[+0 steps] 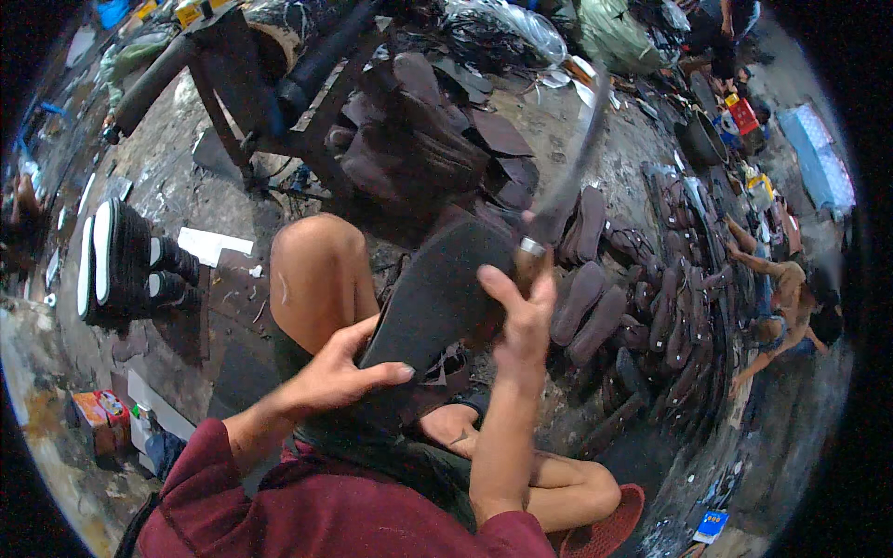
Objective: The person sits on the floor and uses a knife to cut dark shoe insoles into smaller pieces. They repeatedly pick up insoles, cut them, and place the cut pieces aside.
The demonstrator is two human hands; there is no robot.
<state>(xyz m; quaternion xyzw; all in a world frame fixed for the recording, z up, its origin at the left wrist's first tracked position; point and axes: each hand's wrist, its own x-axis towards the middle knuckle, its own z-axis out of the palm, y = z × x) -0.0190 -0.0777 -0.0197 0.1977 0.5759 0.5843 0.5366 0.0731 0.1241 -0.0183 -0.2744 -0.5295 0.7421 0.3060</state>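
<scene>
My left hand (337, 370) grips the near end of a dark shoe sole (442, 274), its thumb lying on top. The sole is tilted over my lap, its far end pointing away to the right. In my right hand (526, 321) is a knife (586, 153) with a long curved blade, blurred by motion, and a metal collar at the handle. The blade points up and away from me. My right thumb rests at or close to the sole's right edge; contact cannot be made out. My bent left knee (321, 260) is beside the sole.
Ahead lies a heap of dark sole pieces (409, 149), next to a dark metal stand (223, 102). Rows of brown sandals (665, 307) cover the floor at right, where another person (786, 288) crouches. Stacked black soles (121, 265) and a red box (102, 418) are at left.
</scene>
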